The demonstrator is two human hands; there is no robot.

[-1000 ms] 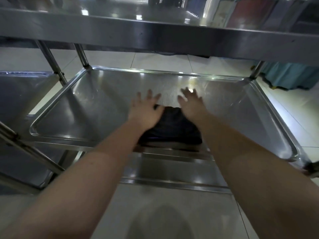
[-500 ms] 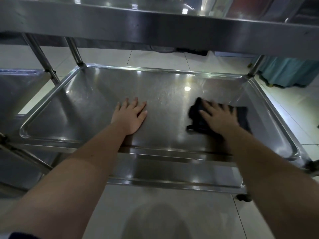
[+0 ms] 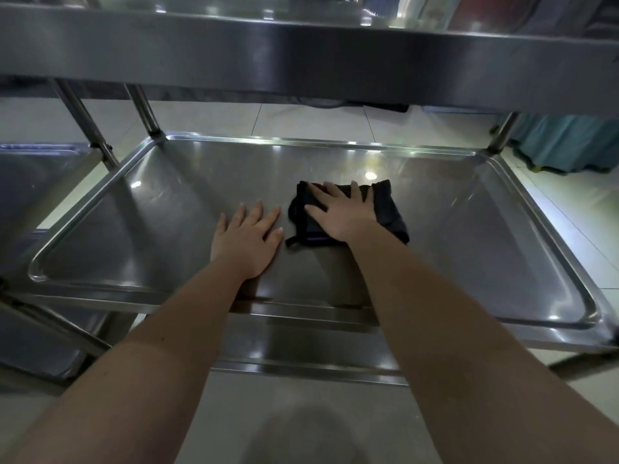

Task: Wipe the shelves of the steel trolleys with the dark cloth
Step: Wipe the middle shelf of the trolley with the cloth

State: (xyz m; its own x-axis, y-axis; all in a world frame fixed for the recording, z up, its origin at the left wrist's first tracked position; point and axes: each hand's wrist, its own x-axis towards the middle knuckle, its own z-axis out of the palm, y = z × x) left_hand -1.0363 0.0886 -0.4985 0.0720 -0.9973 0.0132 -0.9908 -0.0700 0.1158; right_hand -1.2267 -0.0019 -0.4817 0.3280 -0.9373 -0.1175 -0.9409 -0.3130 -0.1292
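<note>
Middle shelf of a steel trolley during wiping. The black folded cloth [image 3: 388, 209] lies near the centre of the shiny rimmed steel shelf [image 3: 167, 229], midway between its far and near edges and well short of the right edge. The right hand [image 3: 341, 212] lies flat on it, fingers straight and spread, presumably to load the whole pad against the steel. The left hand [image 3: 248, 239] rests palm down on bare steel just beside the cloth, fingers straight and holding nothing, probably as a brace. The cloth's long axis runs roughly parallel to the shelf's long edges. A loose strip trails from its near-left corner toward the left hand.
</note>
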